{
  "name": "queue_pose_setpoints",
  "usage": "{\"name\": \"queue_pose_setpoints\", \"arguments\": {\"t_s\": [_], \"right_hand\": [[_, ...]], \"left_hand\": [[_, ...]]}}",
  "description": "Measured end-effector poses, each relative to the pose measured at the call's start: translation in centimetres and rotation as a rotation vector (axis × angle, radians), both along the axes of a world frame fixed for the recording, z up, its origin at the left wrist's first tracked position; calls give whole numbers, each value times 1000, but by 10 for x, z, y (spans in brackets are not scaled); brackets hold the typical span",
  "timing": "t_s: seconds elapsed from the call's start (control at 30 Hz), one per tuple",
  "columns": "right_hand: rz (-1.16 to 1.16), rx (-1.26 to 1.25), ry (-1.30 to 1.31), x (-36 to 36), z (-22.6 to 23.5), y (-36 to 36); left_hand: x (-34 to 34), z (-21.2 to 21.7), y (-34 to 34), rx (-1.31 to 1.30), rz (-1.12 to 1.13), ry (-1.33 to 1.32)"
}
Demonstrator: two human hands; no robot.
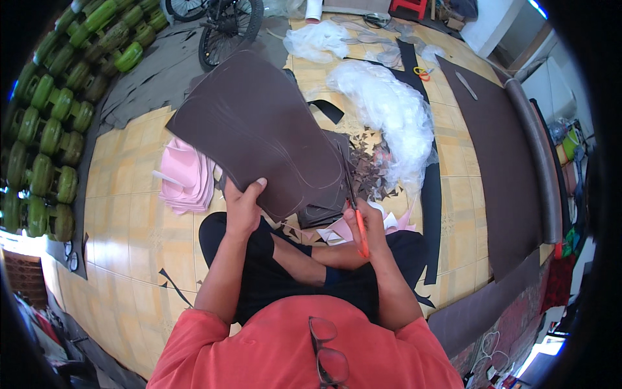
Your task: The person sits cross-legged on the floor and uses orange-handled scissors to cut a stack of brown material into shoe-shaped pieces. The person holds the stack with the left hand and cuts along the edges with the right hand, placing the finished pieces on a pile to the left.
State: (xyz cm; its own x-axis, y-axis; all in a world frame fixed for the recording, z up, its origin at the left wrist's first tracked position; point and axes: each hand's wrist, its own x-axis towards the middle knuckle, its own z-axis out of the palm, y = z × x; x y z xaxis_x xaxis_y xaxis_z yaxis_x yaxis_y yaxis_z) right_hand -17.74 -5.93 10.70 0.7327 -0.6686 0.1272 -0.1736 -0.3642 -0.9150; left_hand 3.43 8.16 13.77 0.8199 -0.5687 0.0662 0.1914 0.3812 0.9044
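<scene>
My left hand (243, 207) grips the near edge of a large dark brown sheet (253, 126) and holds it up over the tiled floor, thumb on top. My right hand (368, 223) is closed on orange-handled scissors (355, 214), whose blades point up along the sheet's right edge by a drawn curved outline. I sit cross-legged in dark trousers and a red shirt, with glasses hanging at my collar. Small brown offcuts (374, 170) lie scattered just beyond the scissors.
A stack of pink sheets (188, 178) lies left of my knee. White plastic wrap (395, 113) is heaped ahead right. A long brown sheet (502, 162) and a rolled one lie at right. Green gas cylinders (48, 117) line the left; a bicycle wheel (227, 26) stands behind.
</scene>
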Motion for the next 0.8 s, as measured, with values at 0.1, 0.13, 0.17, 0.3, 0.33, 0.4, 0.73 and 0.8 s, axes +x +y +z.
{"name": "queue_pose_setpoints", "arguments": {"t_s": [0.1, 0.13, 0.17, 0.3, 0.33, 0.4, 0.73, 0.8], "right_hand": [[13, 10, -38, -7, -7, 5], [9, -13, -42, -9, -8, 5], [4, -35, -47, -11, -10, 5], [-114, 71, 25, -17, -27, 0], [-137, 73, 41, -17, -27, -4], [-165, 56, 21, -15, -23, -11], [-119, -164, -54, -4, 3, -27], [-108, -194, -47, -5, 0, -28]], "left_hand": [[17, 3, 1, 47, -32, -51], [21, 0, 0, 75, -35, -50], [25, -4, 2, 103, -39, -50], [32, -10, 8, 205, -144, -57], [31, -10, 11, 259, -190, -53], [30, -12, 18, 354, -293, -37], [24, -14, 36, 505, -511, -52], [23, -15, 37, 540, -535, -32]]}}
